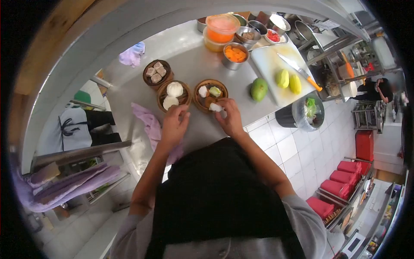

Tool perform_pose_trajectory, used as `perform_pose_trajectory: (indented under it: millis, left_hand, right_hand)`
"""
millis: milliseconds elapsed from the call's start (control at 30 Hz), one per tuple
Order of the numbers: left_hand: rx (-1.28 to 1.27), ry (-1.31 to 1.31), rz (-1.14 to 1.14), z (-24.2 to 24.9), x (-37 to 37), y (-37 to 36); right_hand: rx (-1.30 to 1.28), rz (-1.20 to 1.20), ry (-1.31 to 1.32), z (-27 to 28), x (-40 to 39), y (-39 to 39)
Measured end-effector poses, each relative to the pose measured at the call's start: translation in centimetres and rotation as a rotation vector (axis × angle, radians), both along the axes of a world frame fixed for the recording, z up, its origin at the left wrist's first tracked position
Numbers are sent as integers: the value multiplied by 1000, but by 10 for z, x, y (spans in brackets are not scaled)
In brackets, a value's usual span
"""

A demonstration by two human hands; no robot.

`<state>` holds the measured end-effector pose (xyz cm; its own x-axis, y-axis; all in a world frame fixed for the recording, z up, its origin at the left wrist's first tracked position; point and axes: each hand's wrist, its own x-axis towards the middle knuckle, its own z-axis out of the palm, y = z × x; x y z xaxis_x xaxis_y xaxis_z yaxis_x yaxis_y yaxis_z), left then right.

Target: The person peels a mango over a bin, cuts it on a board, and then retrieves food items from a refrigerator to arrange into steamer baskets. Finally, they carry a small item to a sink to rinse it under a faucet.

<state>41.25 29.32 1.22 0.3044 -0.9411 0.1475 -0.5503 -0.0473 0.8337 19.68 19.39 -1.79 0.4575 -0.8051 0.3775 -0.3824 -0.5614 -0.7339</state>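
My right hand (231, 117) pinches a small white dumpling (215, 107) at the near edge of a round bamboo steamer (196, 103). Inside that steamer sit a white dumpling (202, 91), a green-and-white dumpling (214, 91) and a brown piece (209, 101). Left of it, a second bamboo steamer (161, 93) holds two white buns (174, 89). My left hand (175, 124) is at this steamer's near rim, fingers loosely bent and thumb apart, with nothing seen in them. Behind stands a darker steamer (145, 78) with several pale meat dumplings (156, 72).
On the steel table (185, 47) are a green mango (259, 90), a white cutting board (267, 64) with peeled mangoes (282, 79) and an orange-handled knife (297, 69), and a metal pot (235, 64) of orange pieces. A purple cloth (148, 123) lies left; a lined bin (289, 116) stands right.
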Motion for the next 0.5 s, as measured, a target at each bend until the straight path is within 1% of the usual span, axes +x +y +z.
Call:
perform_pose_trajectory:
  millis: [33, 133, 200, 233, 267, 300, 333, 367, 433, 467, 500]
  left_hand:
    - [-8, -109, -59, 0, -3, -3]
    - [-30, -156, -67, 20, -15, -22]
    - [-46, -188, -102, 23, -14, -39]
    - [-60, -219, -136, 23, -12, -49]
    - [-61, -221, -145, 23, -11, -58]
    - [-79, -282, -211, 21, -10, -69]
    - [-99, -342, -278, 19, -9, -79]
    - [-102, -342, -289, 17, -10, -90]
    - [-175, -410, -429, 13, -12, -110]
    - [-180, -411, -441, 11, -13, -118]
    - [-124, -437, -519, 10, -13, -126]
  right_hand:
    - [2, -2, 2, -2, 0, 1]
    - [46, -26, -48, -2, 4, 0]
    - [-132, -22, 32, 5, 14, -11]
    - [-133, -30, 30, 4, 17, -15]
    - [-119, -11, 93, 2, 19, -19]
    - [-105, 6, 157, 1, 20, -19]
    - [-106, -5, 156, 0, 21, -19]
    - [-121, -22, 169, -1, 21, -18]
    - [-133, -52, 183, -2, 17, -14]
    - [-123, -69, 117, -1, 12, -13]
    - [-113, -86, 49, 1, 7, -10]
